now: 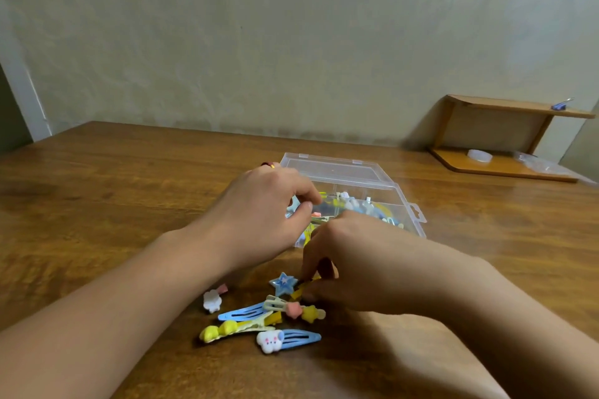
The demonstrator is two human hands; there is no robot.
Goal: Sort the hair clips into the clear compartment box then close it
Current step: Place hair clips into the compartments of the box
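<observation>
Right hand (327,272) down on the loose pile of hair clips (259,317), fingertips pinching a yellow-and-black clip (303,289) beside the blue star clip (284,283); long axis slanted toward the clear compartment box (402,207). Left hand (262,214) curled at the box's near-left rim, seemingly pinching a clip, contents unclear. Box just beyond both hands, lid (330,168) thrown back; short lift forward, bare wooden table (113,188) on either side.

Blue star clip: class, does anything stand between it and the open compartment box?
Yes. The blue star clip lies on the table; the left hand hovers over the clear compartment box, covering its near-left compartments. Its lid is open.
</observation>
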